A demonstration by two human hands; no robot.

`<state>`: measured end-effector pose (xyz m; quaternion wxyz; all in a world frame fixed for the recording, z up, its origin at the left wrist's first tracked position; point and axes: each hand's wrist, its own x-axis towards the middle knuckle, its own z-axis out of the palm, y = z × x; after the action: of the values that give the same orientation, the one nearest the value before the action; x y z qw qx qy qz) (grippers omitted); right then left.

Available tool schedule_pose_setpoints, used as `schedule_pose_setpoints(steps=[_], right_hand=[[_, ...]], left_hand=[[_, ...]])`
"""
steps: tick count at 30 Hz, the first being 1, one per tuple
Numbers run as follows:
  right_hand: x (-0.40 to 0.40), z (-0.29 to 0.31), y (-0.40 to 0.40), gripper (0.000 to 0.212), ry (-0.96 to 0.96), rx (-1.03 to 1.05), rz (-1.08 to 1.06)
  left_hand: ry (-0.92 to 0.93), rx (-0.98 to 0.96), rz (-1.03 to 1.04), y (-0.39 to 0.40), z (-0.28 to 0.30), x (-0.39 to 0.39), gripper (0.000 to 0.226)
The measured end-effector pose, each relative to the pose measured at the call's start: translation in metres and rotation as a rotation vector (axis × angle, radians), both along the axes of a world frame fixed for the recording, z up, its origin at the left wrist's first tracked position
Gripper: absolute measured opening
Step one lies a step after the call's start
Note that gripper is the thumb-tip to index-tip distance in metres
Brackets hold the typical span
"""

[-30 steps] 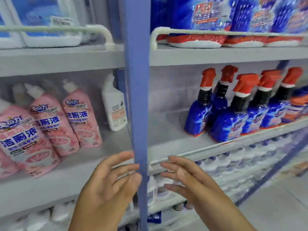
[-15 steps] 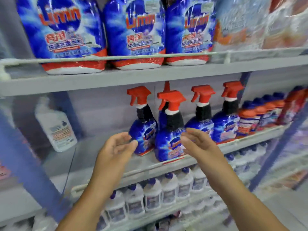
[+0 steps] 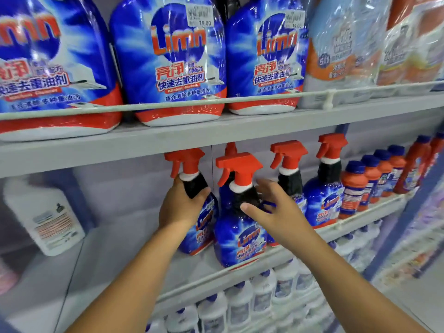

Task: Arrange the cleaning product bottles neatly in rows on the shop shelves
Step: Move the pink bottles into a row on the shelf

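Both hands reach up to the middle shelf (image 3: 264, 260). The left hand (image 3: 179, 207) is wrapped round the black neck of a spray bottle (image 3: 199, 219) with a red trigger, fingers curled behind it and thumb across the front. The right hand (image 3: 274, 210) is spread, fingers fairly straight and holding nothing, its thumb lying against the shoulder of the front spray bottle (image 3: 240, 236), which stands nearest the shelf edge, just right of the left hand. Behind the right hand's fingers stands another spray bottle (image 3: 289, 174), and to that hand's right a fourth (image 3: 323, 200), then a row of orange bottles (image 3: 353, 188) with blue caps running back along the shelf. Well to the left of the left hand, a white bottle (image 3: 45, 215) stands deeper in. Below the forearms, white bottles (image 3: 240, 306) with blue caps fill the lower shelf. Above the hands, large blue refill bottles (image 3: 168, 58) sit on the upper shelf (image 3: 240, 131) behind a rail, with wrapped packs (image 3: 341, 49) to their right.
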<state>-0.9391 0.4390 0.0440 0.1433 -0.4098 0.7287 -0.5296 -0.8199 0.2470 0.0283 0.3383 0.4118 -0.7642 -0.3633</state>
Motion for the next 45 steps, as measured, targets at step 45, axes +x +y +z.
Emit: schedule_pose_setpoints(steps=[45], right_hand=[[-0.032, -0.023, -0.027, 0.043, 0.286, 0.097, 0.142]], left_hand=[[0.091, 0.031, -0.086, 0.005, 0.03, 0.001, 0.034]])
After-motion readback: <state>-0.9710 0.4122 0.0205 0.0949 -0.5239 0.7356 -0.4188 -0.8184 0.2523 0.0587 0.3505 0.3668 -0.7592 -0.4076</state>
